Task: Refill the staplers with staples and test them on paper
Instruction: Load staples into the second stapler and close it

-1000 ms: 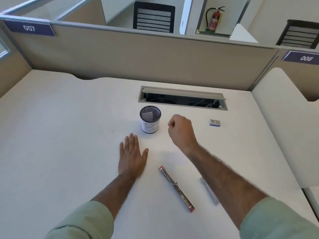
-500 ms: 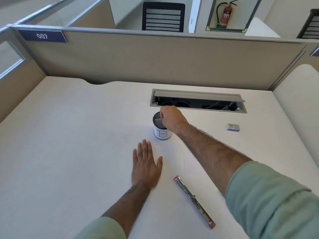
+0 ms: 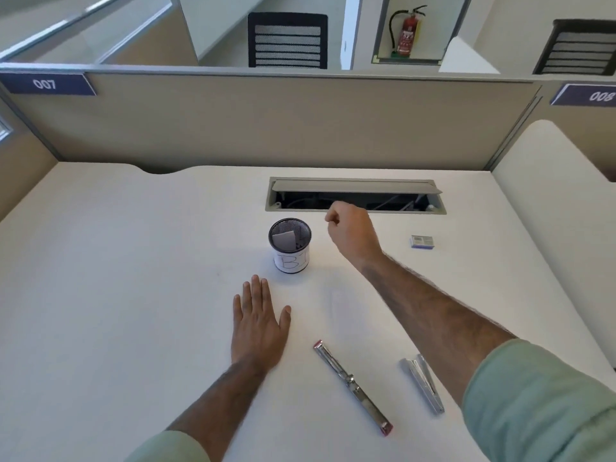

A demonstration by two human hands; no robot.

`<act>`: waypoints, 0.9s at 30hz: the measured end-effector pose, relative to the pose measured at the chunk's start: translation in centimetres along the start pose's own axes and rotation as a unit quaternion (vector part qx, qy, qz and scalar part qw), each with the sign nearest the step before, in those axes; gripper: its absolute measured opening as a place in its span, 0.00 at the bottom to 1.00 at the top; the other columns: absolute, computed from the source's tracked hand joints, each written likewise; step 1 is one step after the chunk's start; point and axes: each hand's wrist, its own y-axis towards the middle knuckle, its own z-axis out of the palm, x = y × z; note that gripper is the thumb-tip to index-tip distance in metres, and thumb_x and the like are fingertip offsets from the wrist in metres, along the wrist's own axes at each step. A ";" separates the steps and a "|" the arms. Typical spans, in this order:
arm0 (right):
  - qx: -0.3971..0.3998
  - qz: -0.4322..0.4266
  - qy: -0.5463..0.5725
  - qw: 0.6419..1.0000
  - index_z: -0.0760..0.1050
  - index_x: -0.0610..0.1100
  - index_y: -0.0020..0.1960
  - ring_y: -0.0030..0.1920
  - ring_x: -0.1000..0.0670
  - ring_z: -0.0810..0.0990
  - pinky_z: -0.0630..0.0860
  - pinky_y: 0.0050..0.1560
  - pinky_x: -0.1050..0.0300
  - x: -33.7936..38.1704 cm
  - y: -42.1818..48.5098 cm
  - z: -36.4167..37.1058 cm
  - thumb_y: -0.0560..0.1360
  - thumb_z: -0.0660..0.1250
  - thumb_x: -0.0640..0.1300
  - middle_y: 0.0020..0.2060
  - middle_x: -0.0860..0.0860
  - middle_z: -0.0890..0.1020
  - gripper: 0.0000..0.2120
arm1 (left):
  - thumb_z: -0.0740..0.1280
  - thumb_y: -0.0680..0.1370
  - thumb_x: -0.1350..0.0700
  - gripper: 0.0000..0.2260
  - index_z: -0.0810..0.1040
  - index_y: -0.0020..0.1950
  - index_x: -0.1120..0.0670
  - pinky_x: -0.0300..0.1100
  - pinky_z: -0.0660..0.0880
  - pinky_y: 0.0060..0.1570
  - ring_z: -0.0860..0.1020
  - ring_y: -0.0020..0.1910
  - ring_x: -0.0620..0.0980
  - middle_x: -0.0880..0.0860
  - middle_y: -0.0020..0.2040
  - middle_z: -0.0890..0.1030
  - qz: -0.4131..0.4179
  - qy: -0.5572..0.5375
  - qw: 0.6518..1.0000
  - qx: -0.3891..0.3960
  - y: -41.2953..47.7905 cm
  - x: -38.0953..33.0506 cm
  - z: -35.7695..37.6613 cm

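Two staplers lie near the front of the desk [image 3: 133, 261], head view only. The unfolded stapler [image 3: 353, 388] lies opened out flat. Its long axis runs diagonally, one pink end far-left and the other near-right. The silver stapler [image 3: 422, 383] is just right of it on roughly the same diagonal, closed or nearly so, and sits beside the right forearm.

The staple box [image 3: 422, 242] is well apart from both, far right. The left hand [image 3: 258, 328] rests flat on the desk, fingers straight, holding nothing. The right hand [image 3: 350, 233] is raised just right of the mesh cup [image 3: 290, 245], fingers curled into a fist with nothing visible in it.

Risks:
- The right sleeve or forearm could sweep the silver stapler when it pulls back.
- The open stapler could spin if bumped.
- The only paper seen is a scrap [image 3: 283, 240] in the cup, so testing may stall.
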 end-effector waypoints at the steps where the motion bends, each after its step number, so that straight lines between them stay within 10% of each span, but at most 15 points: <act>1: -0.007 0.018 -0.003 1.000 0.79 0.41 0.45 0.43 0.44 0.81 0.79 0.44 0.50 -1.6 -0.5 -0.6 0.73 0.62 0.32 0.42 0.46 0.84 0.09 | 0.45 0.84 0.39 0.35 0.40 0.84 0.57 0.52 0.39 0.81 0.38 0.83 0.54 0.55 0.84 0.39 -0.001 -0.008 1.000 0.000 -0.1 0.4 -0.1; 5: -0.025 0.120 -0.042 0.992 0.79 0.42 0.45 0.47 0.44 0.81 0.80 0.47 0.48 -9.7 -2.6 -4.5 0.74 0.61 0.33 0.45 0.47 0.84 0.09 | 0.54 0.85 0.46 0.30 0.52 0.83 0.60 0.51 0.49 0.81 0.51 0.83 0.57 0.58 0.84 0.55 0.041 -0.070 0.996 -0.034 -0.5 -0.9 -1.4; 8: -0.042 0.182 -0.070 0.980 0.78 0.43 0.43 0.47 0.43 0.81 0.78 0.44 0.53 -14.4 -3.4 -7.1 0.74 0.60 0.33 0.45 0.47 0.84 0.09 | 0.58 0.82 0.50 0.22 0.73 0.72 0.60 0.50 0.68 0.69 0.74 0.67 0.59 0.58 0.67 0.77 0.173 -0.086 0.972 -0.130 -0.4 -4.2 -2.9; 11: -0.047 0.225 -0.070 0.971 0.78 0.42 0.44 0.45 0.43 0.80 0.78 0.43 0.53 -17.8 -3.7 -8.9 0.73 0.61 0.34 0.44 0.46 0.84 0.09 | 0.62 0.81 0.54 0.15 0.77 0.64 0.58 0.48 0.72 0.60 0.76 0.58 0.56 0.55 0.59 0.79 0.266 -0.108 0.945 -0.157 1.8 -9.7 -4.2; 22: -0.018 0.303 0.093 0.948 0.79 0.41 0.53 0.50 0.42 0.81 0.81 0.55 0.47 -24.4 -1.6 -8.9 0.73 0.67 0.35 0.55 0.42 0.82 0.10 | 0.64 0.82 0.56 0.13 0.80 0.42 0.60 0.39 0.72 0.39 0.79 0.42 0.53 0.56 0.45 0.83 0.019 -0.321 0.942 0.092 13.2 -26.9 -2.5; 27: -0.044 0.345 0.177 0.921 0.78 0.40 0.61 0.59 0.39 0.81 0.81 0.58 0.44 -25.5 -1.1 -7.4 0.73 0.68 0.34 0.60 0.41 0.80 0.16 | 0.68 0.81 0.54 0.12 0.85 0.49 0.62 0.44 0.77 0.42 0.83 0.45 0.61 0.60 0.53 0.86 -0.015 -0.343 0.929 0.136 14.9 -30.1 -0.4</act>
